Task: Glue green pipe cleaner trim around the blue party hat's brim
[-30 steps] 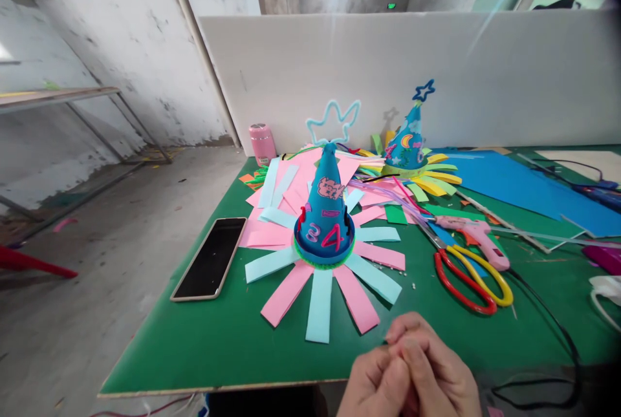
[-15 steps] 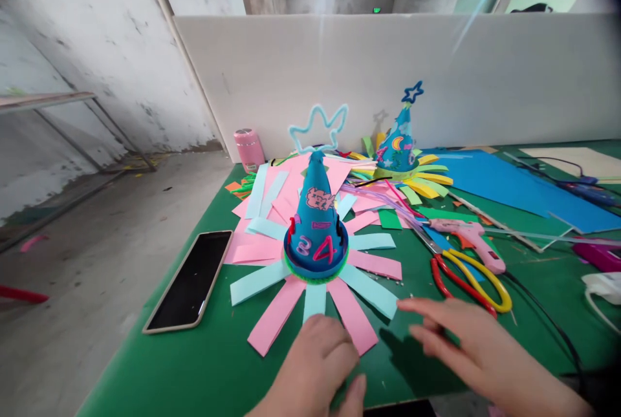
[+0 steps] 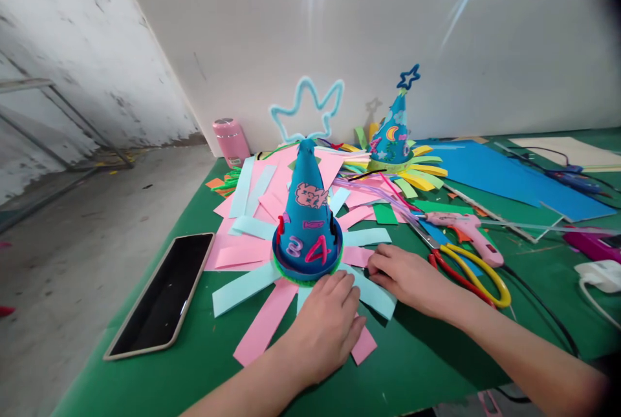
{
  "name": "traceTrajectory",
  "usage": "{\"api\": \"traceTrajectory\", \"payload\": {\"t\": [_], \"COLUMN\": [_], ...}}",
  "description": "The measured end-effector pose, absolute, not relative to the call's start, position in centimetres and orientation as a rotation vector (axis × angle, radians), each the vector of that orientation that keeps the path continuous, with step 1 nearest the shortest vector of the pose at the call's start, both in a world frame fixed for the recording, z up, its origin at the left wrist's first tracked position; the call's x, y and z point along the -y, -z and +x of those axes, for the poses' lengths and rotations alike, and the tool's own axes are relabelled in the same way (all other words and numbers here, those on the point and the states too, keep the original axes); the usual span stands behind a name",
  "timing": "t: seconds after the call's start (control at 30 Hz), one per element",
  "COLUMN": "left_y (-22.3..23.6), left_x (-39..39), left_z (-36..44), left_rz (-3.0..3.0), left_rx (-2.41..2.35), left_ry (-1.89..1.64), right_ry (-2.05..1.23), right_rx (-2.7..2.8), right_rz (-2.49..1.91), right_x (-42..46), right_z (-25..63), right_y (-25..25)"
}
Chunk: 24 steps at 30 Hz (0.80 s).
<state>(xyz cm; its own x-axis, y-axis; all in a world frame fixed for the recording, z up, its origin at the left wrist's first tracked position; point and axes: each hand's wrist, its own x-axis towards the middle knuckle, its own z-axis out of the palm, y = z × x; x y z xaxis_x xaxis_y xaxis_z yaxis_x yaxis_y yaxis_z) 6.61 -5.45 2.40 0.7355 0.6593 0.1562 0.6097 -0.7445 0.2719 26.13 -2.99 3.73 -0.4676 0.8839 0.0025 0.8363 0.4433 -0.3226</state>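
Note:
A blue cone party hat (image 3: pixel 306 210) stands on the table, with a pale blue fuzzy-wire crown shape (image 3: pixel 306 106) on its tip and pink and light blue paper strips fanning out from its base. My left hand (image 3: pixel 330 323) reaches over the front strips, its fingertips near the hat's brim and its thumb apart from the bent fingers. To the right, my right hand (image 3: pixel 405 275) has curled fingers over the outer end of a pink paper strip (image 3: pixel 355 256); its thumb is hidden. A light blue strip (image 3: pixel 378 297) lies just below that hand.
A phone (image 3: pixel 162 297) lies at the left. Scissors (image 3: pixel 473 268) and a pink glue gun (image 3: pixel 468 231) with a cord lie at the right. Farther back are a second decorated hat (image 3: pixel 392 136), a pink bottle (image 3: pixel 231 143), blue sheets (image 3: pixel 490 171) and a white panel (image 3: pixel 242 48).
My hands were together near the table's front edge, then separated and moved forward to the hat. The right one came onto the pink strip's end. The view has shifted closer.

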Motion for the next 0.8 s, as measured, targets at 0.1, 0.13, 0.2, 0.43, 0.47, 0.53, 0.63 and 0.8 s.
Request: {"api": "traceTrajectory", "payload": {"t": [0.1, 0.13, 0.2, 0.43, 0.47, 0.53, 0.63, 0.8], "left_y": [-2.3, -2.3, -2.3, -2.4, -2.4, -2.5, -2.6, -3.3], "left_x": [5.5, 5.6, 5.6, 5.6, 5.6, 5.6, 5.7, 5.9], "left_z": [6.5, 6.5, 6.4, 6.6, 6.7, 6.7, 6.6, 6.9], "left_rz": [2.753, 2.762, 2.775, 2.784, 2.782, 2.779, 2.778, 2.672], "left_rx": [-1.007, -1.002, -0.999, -1.017, -1.017, -1.019, -1.009, -1.033], "left_ry": [-0.352, -0.352, -0.351, -0.37, -0.367, -0.357, -0.333, -0.397], "right_ry": [-0.393, -0.393, -0.403, -0.517, -0.514, -0.486, -0.444, -0.503], "right_rx": [2.465, 2.431, 2.356, 2.465, 2.489, 2.503, 2.473, 2.321], "right_rz": [-1.573, -1.598, -1.639, -1.476, -1.471, -1.494, -1.547, -1.638], "right_x": [2.4, 2.3, 2.1, 2.7, 2.7, 2.5, 2.5, 3.3], "right_z": [27.1, 27.6, 28.7, 27.5, 26.9, 26.0, 25.7, 27.5], "right_y": [-3.6, -3.8, -4.5, -4.8, -4.3, -3.0, -1.6, -2.4]}}
